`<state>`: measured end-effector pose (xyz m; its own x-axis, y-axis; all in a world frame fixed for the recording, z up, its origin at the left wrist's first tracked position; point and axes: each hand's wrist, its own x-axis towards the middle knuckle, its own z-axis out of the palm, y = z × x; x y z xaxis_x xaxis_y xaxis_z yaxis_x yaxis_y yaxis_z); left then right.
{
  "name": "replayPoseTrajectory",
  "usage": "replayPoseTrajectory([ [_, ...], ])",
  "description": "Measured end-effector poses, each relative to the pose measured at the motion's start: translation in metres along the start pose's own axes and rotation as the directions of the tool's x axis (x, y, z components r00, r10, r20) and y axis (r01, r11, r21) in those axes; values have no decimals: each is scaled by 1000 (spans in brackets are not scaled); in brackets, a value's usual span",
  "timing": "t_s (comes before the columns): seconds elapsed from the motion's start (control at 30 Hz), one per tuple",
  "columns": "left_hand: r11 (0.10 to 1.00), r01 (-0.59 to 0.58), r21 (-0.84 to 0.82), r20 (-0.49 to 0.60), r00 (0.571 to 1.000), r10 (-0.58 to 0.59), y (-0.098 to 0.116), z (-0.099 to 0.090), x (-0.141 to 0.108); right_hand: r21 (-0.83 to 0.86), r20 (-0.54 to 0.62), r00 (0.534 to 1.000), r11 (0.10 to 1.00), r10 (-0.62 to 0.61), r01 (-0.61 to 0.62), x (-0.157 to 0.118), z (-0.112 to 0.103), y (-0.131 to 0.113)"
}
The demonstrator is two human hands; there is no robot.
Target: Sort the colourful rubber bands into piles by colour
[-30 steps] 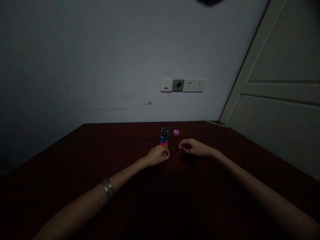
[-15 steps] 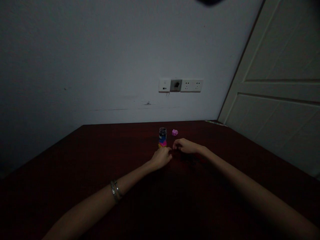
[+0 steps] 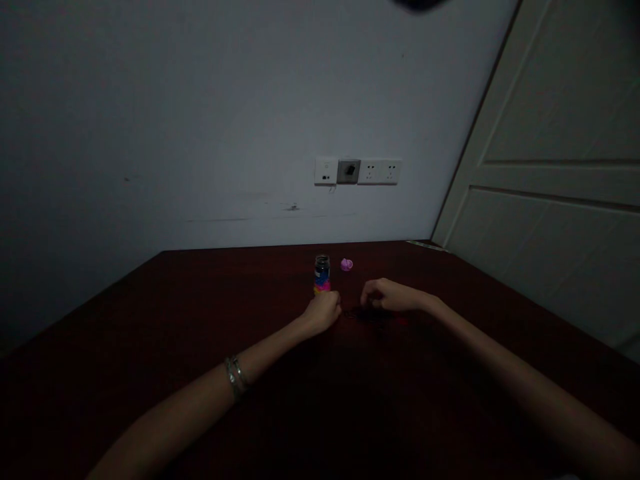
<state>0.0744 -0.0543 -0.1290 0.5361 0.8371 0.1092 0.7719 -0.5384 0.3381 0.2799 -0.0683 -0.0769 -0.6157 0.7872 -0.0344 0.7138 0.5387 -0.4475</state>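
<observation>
A clear open jar (image 3: 323, 272) stands upright on the table, with blue, pink and yellow contents showing through its side. My left hand (image 3: 323, 312) is closed just in front of the jar's base and hides its lowest part. Whatever its fingers grip, if anything, is hidden. To the right, my right hand (image 3: 387, 295) hangs with bent, parted fingers over a thin scatter of small dark loops (image 3: 373, 317), partly red, too dim to name. I see nothing in its fingers. A pink lid-like piece with a loop (image 3: 347, 265) lies behind the hands.
The dark red-brown table (image 3: 225, 287) meets a pale wall (image 3: 225, 120) at the back. Sockets and switches (image 3: 357, 171) sit on the wall above the jar. A panelled white door (image 3: 550, 160) rises along the right side. The light is dim.
My right hand has moved right, away from my left hand, and is now above the dark loops. My left hand stays by the jar, its fingers drawn in more. The view has shifted slightly.
</observation>
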Motion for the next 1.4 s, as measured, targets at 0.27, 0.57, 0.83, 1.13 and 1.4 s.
replayPoseTrajectory([
  [0.27, 988, -104, -113, -21, 995, 103, 7, -4, -2, 48, 96, 990, 993, 104, -109, -21, -5, 3],
  [0.57, 989, -145, -27, 41, 988, 146, 27, -5, -3, 5, 33, 998, 999, 53, -53, -15, 11, 4],
  [0.83, 989, -149, 6, 24, 989, 149, 31, 2, 2, 43, -31, 999, 998, 44, -43, -12, 20, 13],
  [1.13, 984, -176, -8, 25, 984, 176, 34, -14, 3, 68, -29, 999, 997, 35, -33, -11, 21, 17],
  [1.4, 975, -194, -109, -26, 981, 193, 37, -67, 9, 56, -42, 997, 997, 64, -61, -8, 24, 21],
])
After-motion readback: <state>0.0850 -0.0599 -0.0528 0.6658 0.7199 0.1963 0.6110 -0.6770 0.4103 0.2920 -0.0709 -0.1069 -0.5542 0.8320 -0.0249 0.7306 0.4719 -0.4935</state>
